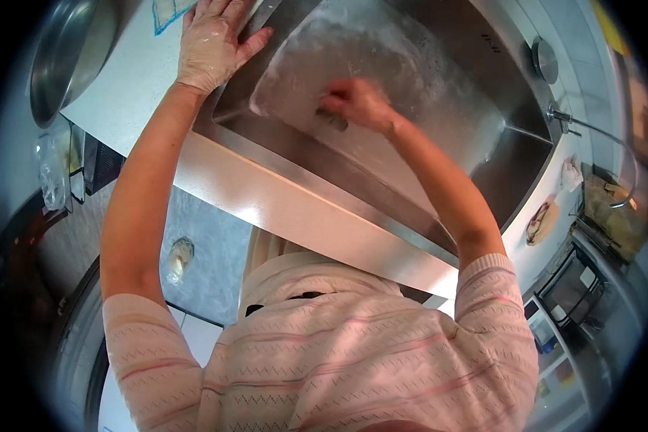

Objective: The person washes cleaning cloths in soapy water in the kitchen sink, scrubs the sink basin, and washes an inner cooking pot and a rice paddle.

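My left hand (212, 47) lies palm down at the left rim of the steel sink (281, 147). Its thumb is held apart from the fingers, and the skin looks wet. Inside the sink, my right hand (358, 104) is blurred by motion, its fingers curled. Something small and brownish shows under the fingertips; I cannot make out what it is. Below that hand spreads a pale, wet, foamy area (410, 93) with a straight-edged outline. Whether it is a flat sheet or shallow water I cannot tell. A white cloth with blue edging (167, 13) is near my left fingers.
A large metal bowl (72, 57) stands on the white counter (129, 79) at the left. A round dark disc (545, 60) and a thin curved faucet (597, 126) are at the right. A brownish item (542, 222) lies on the right-hand counter. The counter's front edge (302, 209) runs before my body.
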`<state>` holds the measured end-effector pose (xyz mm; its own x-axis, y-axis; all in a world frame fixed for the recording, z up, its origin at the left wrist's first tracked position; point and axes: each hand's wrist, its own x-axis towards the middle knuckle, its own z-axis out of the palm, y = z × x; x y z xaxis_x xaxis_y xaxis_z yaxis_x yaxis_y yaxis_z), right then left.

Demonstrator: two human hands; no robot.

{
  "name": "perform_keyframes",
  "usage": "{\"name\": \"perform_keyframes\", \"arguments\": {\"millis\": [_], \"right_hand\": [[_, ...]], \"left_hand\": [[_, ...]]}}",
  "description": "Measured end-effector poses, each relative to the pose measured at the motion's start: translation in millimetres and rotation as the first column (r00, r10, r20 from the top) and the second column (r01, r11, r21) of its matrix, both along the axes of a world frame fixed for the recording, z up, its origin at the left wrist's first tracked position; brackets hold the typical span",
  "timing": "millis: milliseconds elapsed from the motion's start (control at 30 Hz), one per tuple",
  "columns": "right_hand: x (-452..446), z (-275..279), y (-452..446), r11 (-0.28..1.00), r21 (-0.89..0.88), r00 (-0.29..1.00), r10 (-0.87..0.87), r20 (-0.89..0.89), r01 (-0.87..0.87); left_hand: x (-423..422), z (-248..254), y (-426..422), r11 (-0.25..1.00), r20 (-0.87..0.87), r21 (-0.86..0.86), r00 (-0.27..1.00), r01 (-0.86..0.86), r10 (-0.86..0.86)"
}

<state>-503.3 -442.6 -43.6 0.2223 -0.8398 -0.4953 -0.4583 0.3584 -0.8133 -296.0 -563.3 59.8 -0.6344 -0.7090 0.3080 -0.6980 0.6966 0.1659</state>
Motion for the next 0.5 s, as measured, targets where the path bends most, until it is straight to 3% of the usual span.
{"name": "perform_keyframes", "arguments": {"millis": [33, 100, 167, 233, 267, 367, 467, 500], "right_hand": [[23, 18, 0, 0.992, 0.116, 0.994, 0.034, 0.107, -0.047], [69, 22, 4, 0.966, -0.259, 0.945, 0.108, 0.308, -0.027], [104, 33, -6, 0.911, -0.403, 0.981, 0.147, 0.128, -0.084], [115, 14, -16, 0.933, -0.35, 0.989, 0.124, 0.082, -0.088], [115, 2, -20, 0.942, -0.324, 0.993, 0.109, 0.053, -0.086], [104, -52, -15, 0.909, -0.283, 0.952, 0.292, -0.088, -0.305], [103, -64, 0, 0.902, -0.385, 0.979, 0.2, -0.033, -0.197], [99, -66, 1, 0.835, -0.471, 0.957, 0.227, -0.18, -0.286]], "left_hand": [[0, 0, 1, 1.0, -0.006, 0.022, 1.0, -0.013, 0.014], [-2, 3, 2, 0.997, -0.011, 0.059, 0.999, -0.043, 0.044], [0, 4, 1, 0.999, -0.04, 0.046, 0.999, -0.012, 0.014], [-1, 8, 1, 1.0, -0.02, 0.027, 1.0, -0.002, 0.002], [5, -22, -12, 0.994, -0.081, -0.079, 0.994, 0.069, -0.075], [11, -35, -15, 0.997, -0.071, -0.069, 0.997, 0.024, -0.029], [9, -27, -11, 0.998, -0.044, -0.057, 0.999, 0.01, -0.012], [8, -26, -10, 0.998, -0.035, -0.056, 0.999, 0.002, -0.004]]}}
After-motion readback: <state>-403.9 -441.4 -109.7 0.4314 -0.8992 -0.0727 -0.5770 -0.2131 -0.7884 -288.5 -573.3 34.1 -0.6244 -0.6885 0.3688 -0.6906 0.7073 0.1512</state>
